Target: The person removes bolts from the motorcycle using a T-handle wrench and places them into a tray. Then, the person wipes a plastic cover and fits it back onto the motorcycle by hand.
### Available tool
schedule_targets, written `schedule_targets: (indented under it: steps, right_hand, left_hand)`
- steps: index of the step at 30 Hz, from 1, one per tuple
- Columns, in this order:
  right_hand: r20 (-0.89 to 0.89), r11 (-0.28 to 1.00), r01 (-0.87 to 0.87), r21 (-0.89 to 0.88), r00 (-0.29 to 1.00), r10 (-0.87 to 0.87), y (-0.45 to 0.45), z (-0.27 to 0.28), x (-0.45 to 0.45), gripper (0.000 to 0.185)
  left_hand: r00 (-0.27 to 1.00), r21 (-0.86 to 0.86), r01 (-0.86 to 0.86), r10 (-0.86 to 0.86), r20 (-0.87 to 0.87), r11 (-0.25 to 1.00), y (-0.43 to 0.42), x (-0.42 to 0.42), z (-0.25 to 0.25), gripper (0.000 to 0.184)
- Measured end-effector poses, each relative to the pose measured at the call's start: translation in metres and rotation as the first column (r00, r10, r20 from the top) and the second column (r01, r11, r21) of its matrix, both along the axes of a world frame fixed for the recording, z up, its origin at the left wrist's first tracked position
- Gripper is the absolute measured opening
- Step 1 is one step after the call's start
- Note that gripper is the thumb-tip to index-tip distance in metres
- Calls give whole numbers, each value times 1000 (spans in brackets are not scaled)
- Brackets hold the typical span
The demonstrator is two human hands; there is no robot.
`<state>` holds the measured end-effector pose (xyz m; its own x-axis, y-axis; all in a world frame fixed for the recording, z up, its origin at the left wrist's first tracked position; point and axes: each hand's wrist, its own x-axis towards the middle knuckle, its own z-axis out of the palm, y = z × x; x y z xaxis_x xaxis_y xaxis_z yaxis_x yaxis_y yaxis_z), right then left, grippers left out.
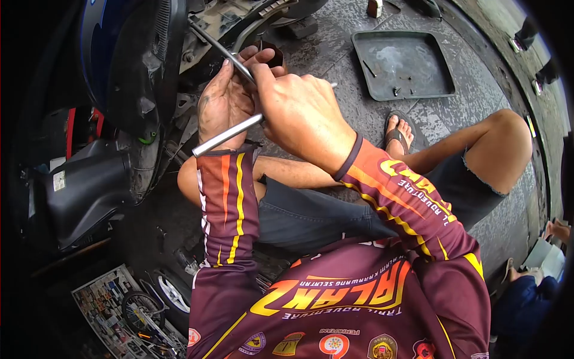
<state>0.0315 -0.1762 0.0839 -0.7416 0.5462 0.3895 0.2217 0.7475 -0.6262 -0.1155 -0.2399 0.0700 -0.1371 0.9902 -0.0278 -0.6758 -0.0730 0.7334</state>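
My right hand (305, 113) is wrapped round the crossbar of a steel T-handle wrench (227, 136), near where bar and shaft meet. One bar end sticks out to the lower left, and a small tip shows beyond the knuckles. The shaft runs up and left to the dark frame of a motorbike (191, 45); what its far end touches is unclear. My left hand (227, 105), palm up and grimy, lies under the shaft, its thumb against the metal and its fingers loosely curled round it. The palm itself is bare.
A black tray (412, 60) with a few small metal parts lies on the worn floor. A black plastic cover (89, 185) is at left. My sandalled foot (397, 133) rests below the tray. Another person (526, 305) is at lower right.
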Motion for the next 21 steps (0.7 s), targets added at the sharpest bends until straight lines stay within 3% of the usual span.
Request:
schedule_targets:
  steps: [2,4,7,8,9,10,11,12,13,14,15,16,18,20,21]
  right_hand:
    - [81,985,-41,169,996,27,7,4,-2,31]
    - [-59,981,-58,186,996,70,15,-1,6,35]
    - [-237,998,48,32,971,-39,6,-14,33,47]
    - [-256,996,68,-55,963,-80,1,-25,33,29]
    - [-96,972,57,-227,992,-80,-8,-21,34,21]
    - [-66,921,-5,-390,998,-23,-17,-21,30,29]
    - [-233,990,-53,-129,972,22,-26,-27,24,40]
    - [-254,791,-231,-567,962,99,-27,-4,24,43]
    - [-255,417,-249,-874,966,43,-27,19,25,46]
    - [-359,153,-362,-919,932,48,-27,23,23,47]
    - [-418,327,-432,-841,901,114,-26,33,26,41]
    - [-461,477,-490,-730,868,186,-25,42,35,42]
    - [-348,667,-322,-672,932,99,-13,55,48,49]
    - [-86,721,140,-678,960,-267,5,45,56,47]
    - [-82,774,90,-627,980,-180,7,15,58,46]
  left_hand:
    - [987,-44,-108,112,117,993,4,9,7,41]
    - [975,-14,-136,137,173,991,6,5,0,37]
    - [954,24,-163,151,258,986,9,-1,-8,33]
    - [983,39,-144,139,120,989,9,-4,-10,32]
    - [984,13,-173,172,43,985,10,0,-8,31]
    - [979,-10,-202,201,-37,979,12,6,-5,30]
    - [997,24,-52,51,51,998,10,11,-4,30]
    - [987,71,90,-99,130,993,7,16,-5,30]
    - [989,91,104,-112,96,990,6,18,-3,31]
    - [991,110,118,-124,56,987,6,18,1,31]
    - [988,104,94,-106,109,990,4,18,7,30]
    - [996,122,69,-74,41,990,8,17,9,29]
    - [992,-12,-92,91,-88,996,7,27,16,29]
    - [997,24,-18,20,-73,1000,6,19,9,27]
    - [992,48,2,4,-125,999,5,13,9,27]
